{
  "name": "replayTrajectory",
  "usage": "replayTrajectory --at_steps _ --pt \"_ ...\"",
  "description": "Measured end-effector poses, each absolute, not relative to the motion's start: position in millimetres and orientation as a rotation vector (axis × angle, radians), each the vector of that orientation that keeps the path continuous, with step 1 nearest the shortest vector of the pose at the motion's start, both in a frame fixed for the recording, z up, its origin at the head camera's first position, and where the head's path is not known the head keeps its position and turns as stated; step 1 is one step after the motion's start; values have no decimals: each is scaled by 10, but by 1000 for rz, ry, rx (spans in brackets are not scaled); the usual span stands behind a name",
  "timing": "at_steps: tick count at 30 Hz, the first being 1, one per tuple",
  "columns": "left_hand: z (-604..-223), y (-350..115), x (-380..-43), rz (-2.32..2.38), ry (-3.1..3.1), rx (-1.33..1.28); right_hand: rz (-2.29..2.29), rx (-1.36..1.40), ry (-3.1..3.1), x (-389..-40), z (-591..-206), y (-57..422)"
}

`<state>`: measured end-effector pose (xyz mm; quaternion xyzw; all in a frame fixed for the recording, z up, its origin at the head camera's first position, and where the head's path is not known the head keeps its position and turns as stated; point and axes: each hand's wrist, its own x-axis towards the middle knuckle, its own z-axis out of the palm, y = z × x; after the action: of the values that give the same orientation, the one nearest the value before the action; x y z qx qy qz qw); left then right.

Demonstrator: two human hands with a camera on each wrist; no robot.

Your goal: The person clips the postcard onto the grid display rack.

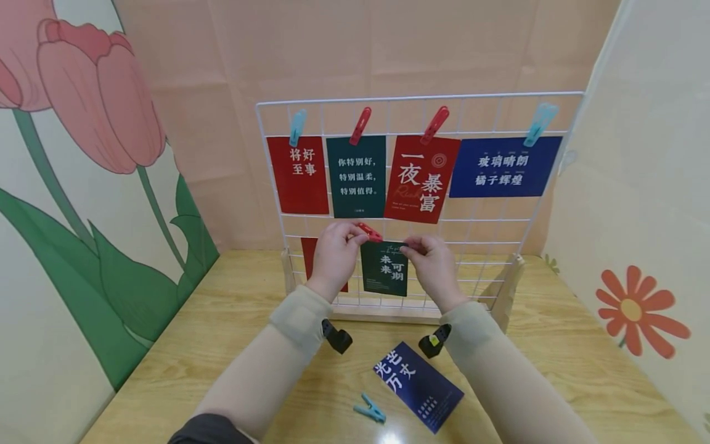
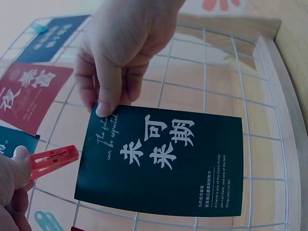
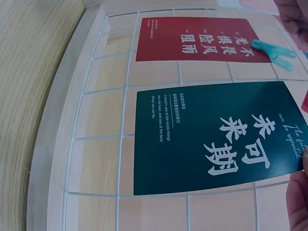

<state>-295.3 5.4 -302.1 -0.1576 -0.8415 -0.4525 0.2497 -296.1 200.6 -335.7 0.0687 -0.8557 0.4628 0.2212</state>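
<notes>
A red clip (image 1: 370, 232) is pinched between the thumb and fingers of my left hand (image 1: 335, 256). My right hand (image 1: 434, 266) holds a dark green card (image 1: 384, 279) by its upper right corner, the thumb on its printed face. The card is held against the lower part of the white wire grid (image 1: 482, 237). In the left wrist view the clip's tip (image 2: 72, 153) is right at the card's top edge. Beside it, partly behind my left hand in the head view, a red card (image 3: 202, 41) hangs from the grid by a light blue clip (image 3: 276, 53).
Along the grid's top hang a red card (image 1: 299, 185), a green card (image 1: 355, 206), another red card (image 1: 407, 206) and a blue card (image 1: 466, 185), each with a clip. On the wooden table lie a dark blue card (image 1: 421, 385) and a light blue clip (image 1: 370, 408).
</notes>
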Motion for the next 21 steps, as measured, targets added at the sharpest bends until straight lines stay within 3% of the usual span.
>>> replayTrajectory --at_steps 21 --pt "-2973 96 -2977 -1225 -2387 -394 1351 117 -2318 -2974 -3418 1974"
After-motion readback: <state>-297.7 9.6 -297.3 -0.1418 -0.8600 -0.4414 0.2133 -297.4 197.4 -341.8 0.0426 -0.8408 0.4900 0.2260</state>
